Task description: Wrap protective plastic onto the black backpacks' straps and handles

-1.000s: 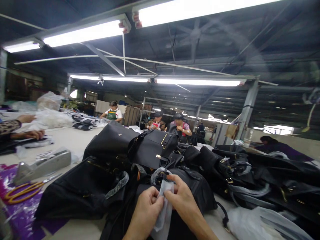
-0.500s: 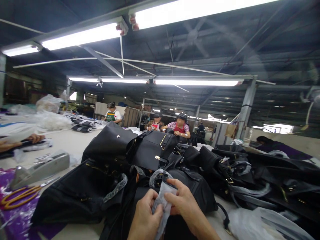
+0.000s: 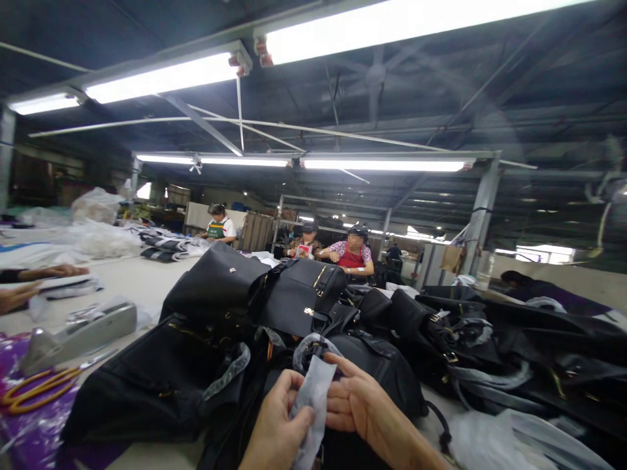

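A strip of thin white wrapping paper [image 3: 316,398] stands upright between my hands, in front of a black backpack [image 3: 375,359]. My left hand [image 3: 281,414] pinches its lower part, thumb across the front. Beside the strip's right edge is my right hand [image 3: 360,405], palm turned towards it and fingers stretched out; its fingertips lie at or just behind the paper, and contact is hard to make out. Behind the strip's top, a bag handle [image 3: 313,343] is wrapped in clear film. Whether anything lies inside the strip is hidden.
Black bags [image 3: 215,281] are heaped across the table [image 3: 147,294]. On the left are yellow-handled scissors [image 3: 42,388], a tape dispenser [image 3: 85,336] and purple plastic [image 3: 29,431]. A co-worker's hands [image 3: 53,274] reach in there. White plastic [image 3: 509,437] lies at right; several people work behind.
My right hand has let go of the strip, and its fingers have straightened out. My left hand keeps its pinch on the paper. At left, the co-worker's hands have shifted.
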`<state>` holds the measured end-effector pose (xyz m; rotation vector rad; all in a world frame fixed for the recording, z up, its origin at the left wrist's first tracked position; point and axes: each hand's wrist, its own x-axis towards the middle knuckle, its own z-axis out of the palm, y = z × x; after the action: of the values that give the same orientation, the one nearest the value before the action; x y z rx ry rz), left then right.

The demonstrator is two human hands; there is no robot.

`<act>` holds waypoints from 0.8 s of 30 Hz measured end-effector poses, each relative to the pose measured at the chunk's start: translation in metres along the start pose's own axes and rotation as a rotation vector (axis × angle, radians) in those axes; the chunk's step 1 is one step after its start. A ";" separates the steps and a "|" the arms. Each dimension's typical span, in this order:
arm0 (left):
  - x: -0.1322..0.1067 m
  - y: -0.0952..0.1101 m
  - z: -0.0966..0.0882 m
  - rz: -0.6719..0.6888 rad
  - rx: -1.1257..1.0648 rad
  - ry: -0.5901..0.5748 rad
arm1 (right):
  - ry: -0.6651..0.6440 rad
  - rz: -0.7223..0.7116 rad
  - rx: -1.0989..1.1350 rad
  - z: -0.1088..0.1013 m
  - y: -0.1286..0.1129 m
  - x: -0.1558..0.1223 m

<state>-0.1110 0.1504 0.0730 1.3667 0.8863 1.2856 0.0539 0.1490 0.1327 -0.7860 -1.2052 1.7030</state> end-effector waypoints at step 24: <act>-0.021 0.019 0.012 0.087 0.114 0.041 | 0.424 -0.289 -0.065 0.027 0.040 0.015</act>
<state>-0.1054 0.1246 0.0875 1.4864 0.9489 1.3506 0.0123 0.1470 0.1032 -0.9094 -1.0227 1.1938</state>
